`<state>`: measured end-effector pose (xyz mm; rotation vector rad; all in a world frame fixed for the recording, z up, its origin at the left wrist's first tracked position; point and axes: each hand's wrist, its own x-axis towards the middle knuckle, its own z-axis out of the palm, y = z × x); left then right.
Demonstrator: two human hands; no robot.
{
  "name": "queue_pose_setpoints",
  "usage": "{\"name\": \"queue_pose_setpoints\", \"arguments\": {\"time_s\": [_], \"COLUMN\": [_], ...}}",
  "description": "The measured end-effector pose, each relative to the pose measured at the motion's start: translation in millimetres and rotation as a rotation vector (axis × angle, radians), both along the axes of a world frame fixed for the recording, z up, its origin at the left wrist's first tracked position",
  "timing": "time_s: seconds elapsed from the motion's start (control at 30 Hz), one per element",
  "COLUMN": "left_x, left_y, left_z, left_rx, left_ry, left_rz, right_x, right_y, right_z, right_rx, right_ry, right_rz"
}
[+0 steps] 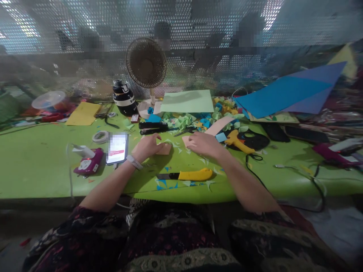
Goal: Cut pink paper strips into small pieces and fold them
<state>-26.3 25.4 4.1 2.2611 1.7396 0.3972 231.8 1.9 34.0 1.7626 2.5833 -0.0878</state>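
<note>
Paper pieces are lying at frame centre partly under the left hand and right hand, whose grip cannot be told.

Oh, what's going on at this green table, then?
A person is handling peach paper at the green table. The left hand touches one small peach piece, the right hand another peach piece. Nearer the person, a yellow utility knife lies flat, with paper scraps about it. Beyond the hands are a black stapler and a heap of coloured paper bits, with a fan farther back. A lit phone lies left of the left hand.
</note>
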Motion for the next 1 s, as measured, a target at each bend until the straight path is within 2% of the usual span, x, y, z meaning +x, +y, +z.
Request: {"name": "queue_pose_setpoints", "arguments": {"time_s": [0.13,0.27,0.37,0.5,0.8,1.0], "left_x": [3,1,0,-1,2,4], "left_y": [-6,-4,-2,-2,-5,-7], "left_z": [7.2,2.5,-1.3,-2.3,0.7,2.7], "left_rx": [0.08,0.12,0.13,0.131,0.096,0.083], "left_ry": [-0.081,-0.126,-0.165,-0.201,-0.203,-0.218], "left_rz": [0.032,0.001,-0.017,-0.034,-0.042,-0.052], "right_x": [27,57,65,62,69,74], "right_y": [13,26,36,42,41,47], "right_z": [5.9,8.4,2.7,-4.5,-0.4,-5.5], "right_rx": [0.112,0.172,0.068,-0.111,-0.003,0.077], "right_ry": [0.039,-0.04,-0.126,-0.145,-0.062,0.016], "right_rz": [-0.133,-0.32,-0.333,-0.369,-0.407,-0.471]}}
